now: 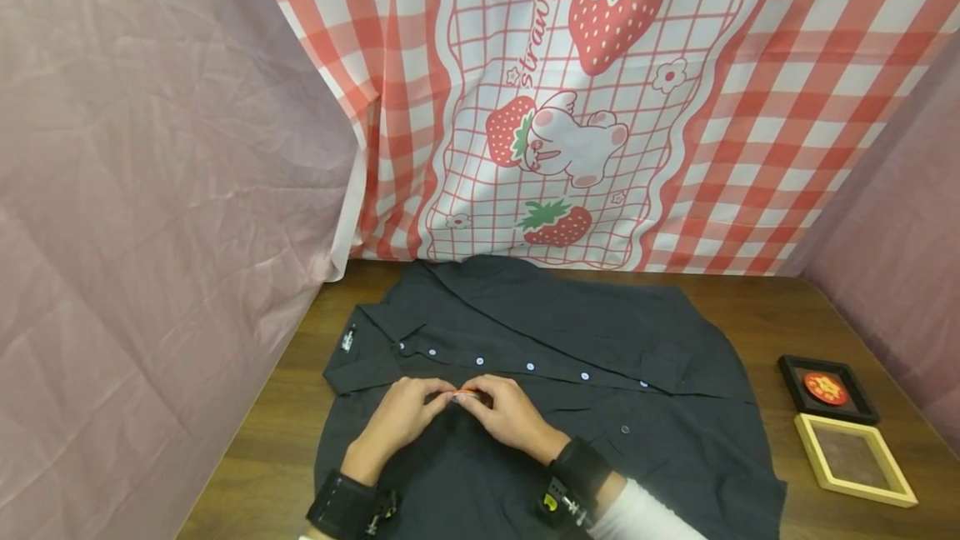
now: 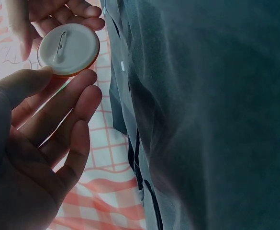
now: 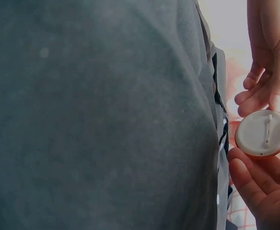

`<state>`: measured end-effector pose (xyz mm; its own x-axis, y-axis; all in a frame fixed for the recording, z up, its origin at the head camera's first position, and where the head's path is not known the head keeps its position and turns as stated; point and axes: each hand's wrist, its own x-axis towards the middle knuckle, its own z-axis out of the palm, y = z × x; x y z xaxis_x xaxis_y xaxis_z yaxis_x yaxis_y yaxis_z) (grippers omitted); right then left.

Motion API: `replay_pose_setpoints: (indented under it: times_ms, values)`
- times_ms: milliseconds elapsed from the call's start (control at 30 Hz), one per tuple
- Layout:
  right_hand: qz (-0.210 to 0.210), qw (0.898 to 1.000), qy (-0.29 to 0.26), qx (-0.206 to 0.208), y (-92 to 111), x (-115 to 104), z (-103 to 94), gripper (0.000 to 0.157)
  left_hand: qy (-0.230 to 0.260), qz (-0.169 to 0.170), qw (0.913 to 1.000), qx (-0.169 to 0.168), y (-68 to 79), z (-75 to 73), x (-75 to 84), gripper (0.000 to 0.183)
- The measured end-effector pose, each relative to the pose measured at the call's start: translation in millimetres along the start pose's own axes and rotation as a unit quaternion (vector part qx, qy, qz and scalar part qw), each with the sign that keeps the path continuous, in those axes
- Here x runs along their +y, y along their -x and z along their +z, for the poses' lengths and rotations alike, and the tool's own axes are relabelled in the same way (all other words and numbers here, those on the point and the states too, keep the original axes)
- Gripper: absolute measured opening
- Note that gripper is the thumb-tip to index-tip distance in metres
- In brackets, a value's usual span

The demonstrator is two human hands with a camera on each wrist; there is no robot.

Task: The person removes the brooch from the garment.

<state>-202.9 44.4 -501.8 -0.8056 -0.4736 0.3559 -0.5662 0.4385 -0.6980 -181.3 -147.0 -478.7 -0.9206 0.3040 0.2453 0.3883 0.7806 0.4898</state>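
Note:
Both hands meet over a dark button-up shirt [image 1: 547, 457] spread on the table. Between them is a round pin badge [image 2: 69, 50], its pale back with a metal safety pin facing the wrist cameras and an orange-red edge showing. My left hand [image 1: 405, 415] pinches one side of the badge, thumb at its rim and fingers behind it. On the other side my right hand [image 1: 513, 415] holds it, with fingertips [image 3: 242, 170] along the rim in the right wrist view. The badge's front is hidden in the wrist views.
On the wooden table [image 1: 258, 448], to the right, a black square frame [image 1: 862, 407] holds a red round badge [image 1: 825, 388] with a yellow pattern. A pale yellow frame [image 1: 862, 486] lies just in front. A red-checked strawberry cloth [image 1: 780, 107] hangs behind; pinkish curtains [image 1: 165, 190] flank the sides.

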Motion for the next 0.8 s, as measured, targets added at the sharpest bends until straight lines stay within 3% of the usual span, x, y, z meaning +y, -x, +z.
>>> replay_pose_setpoints:
  times_ms: [800]
  values:
    - [0.006, 1.0, -0.015, 0.001, 2.9, 0.3, -2.9, 0.019, 0.011, 0.007, 0.9998, -0.013, 0.9, -3.1, 3.7, 0.015]
